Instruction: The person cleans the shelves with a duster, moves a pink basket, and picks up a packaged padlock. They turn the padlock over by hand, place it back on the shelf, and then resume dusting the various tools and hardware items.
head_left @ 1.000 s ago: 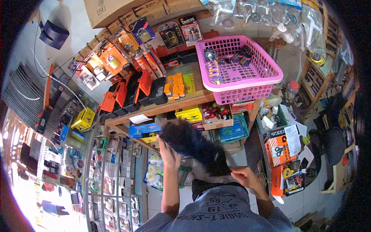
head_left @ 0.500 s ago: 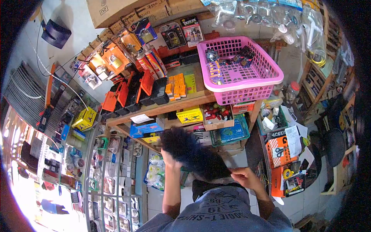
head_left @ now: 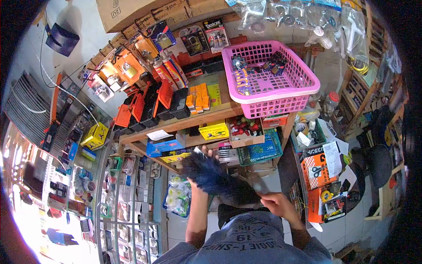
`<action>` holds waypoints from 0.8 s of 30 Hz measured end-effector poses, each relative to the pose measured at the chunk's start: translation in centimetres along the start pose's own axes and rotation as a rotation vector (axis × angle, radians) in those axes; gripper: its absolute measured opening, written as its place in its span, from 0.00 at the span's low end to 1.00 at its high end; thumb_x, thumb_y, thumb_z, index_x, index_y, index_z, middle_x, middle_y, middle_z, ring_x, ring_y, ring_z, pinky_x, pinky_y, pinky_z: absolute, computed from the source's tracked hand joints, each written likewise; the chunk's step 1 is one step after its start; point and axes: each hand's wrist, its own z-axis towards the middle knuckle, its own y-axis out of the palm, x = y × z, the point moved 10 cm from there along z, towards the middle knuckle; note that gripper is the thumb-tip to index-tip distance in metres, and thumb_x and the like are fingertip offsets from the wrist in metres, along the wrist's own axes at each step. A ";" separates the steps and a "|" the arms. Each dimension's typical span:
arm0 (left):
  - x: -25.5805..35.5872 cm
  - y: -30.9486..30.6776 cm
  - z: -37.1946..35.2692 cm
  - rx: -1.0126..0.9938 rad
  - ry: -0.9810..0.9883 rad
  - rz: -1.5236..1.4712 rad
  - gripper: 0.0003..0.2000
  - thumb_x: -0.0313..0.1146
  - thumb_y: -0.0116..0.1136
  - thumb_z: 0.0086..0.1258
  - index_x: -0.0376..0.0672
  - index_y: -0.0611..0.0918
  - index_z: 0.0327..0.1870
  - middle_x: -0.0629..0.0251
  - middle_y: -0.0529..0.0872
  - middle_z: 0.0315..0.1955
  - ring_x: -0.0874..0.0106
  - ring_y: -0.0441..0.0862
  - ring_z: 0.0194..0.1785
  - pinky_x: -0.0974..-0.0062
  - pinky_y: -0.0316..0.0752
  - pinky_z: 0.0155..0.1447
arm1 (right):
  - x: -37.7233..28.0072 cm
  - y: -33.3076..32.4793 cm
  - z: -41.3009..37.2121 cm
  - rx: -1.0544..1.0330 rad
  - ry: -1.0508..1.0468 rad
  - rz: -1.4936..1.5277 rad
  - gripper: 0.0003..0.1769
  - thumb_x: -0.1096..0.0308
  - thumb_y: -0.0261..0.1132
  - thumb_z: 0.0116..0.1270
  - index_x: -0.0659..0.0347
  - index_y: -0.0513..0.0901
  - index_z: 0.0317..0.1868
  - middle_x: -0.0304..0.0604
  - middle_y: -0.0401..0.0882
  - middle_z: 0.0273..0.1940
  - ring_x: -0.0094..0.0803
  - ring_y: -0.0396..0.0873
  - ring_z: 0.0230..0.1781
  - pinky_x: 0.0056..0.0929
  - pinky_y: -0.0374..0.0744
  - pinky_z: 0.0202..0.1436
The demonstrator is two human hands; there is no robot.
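Note:
A dark blue-black feather duster [head_left: 215,177] lies slantwise across the space in front of my chest. My right hand [head_left: 278,203] is closed on its narrow end, at the right. The fluffy end overlaps my left hand [head_left: 211,152], whose fingertips curl up beyond the feathers. A small white edge [head_left: 198,150] shows beside those fingers; the rest of what they hold is covered by the duster, so I cannot tell what it is.
A wooden shelf [head_left: 176,129] ahead carries a pink basket [head_left: 277,99], black-and-orange bins [head_left: 165,94] and small orange boxes [head_left: 198,97]. Below sit a yellow box [head_left: 214,130] and a teal basket [head_left: 260,149]. A glass display case [head_left: 132,198] stands left; orange boxes [head_left: 318,165] lie right.
The duster's feathers have shifted slightly down, uncovering my left fingertips and a small white edge. My right hand stays on the narrow end. The view has shifted slightly.

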 end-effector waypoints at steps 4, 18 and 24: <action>1.1 2.7 0.0 0.097 -0.011 0.059 0.29 0.57 0.39 0.73 0.46 0.73 0.65 0.57 0.77 0.61 0.55 0.73 0.64 0.44 0.62 0.69 | 2.6 1.1 -0.5 0.171 0.099 -0.056 0.17 0.61 0.62 0.70 0.65 0.82 0.51 0.46 0.82 0.27 0.25 0.77 0.27 0.28 0.75 0.33; 1.6 3.5 -1.3 0.201 0.032 0.092 0.33 0.61 0.43 0.69 0.46 0.69 0.67 0.54 0.77 0.59 0.51 0.74 0.60 0.48 0.66 0.66 | -0.5 0.6 1.7 0.175 0.116 -0.078 0.18 0.60 0.61 0.71 0.65 0.83 0.51 0.49 0.85 0.32 0.30 0.82 0.29 0.31 0.77 0.34; 0.9 3.4 -0.6 -0.082 0.024 0.201 0.33 0.61 0.41 0.70 0.44 0.69 0.67 0.55 0.76 0.61 0.52 0.72 0.63 0.46 0.65 0.67 | -1.3 2.4 2.7 0.064 0.116 0.005 0.18 0.62 0.62 0.70 0.69 0.82 0.51 0.51 0.85 0.33 0.30 0.82 0.31 0.31 0.77 0.35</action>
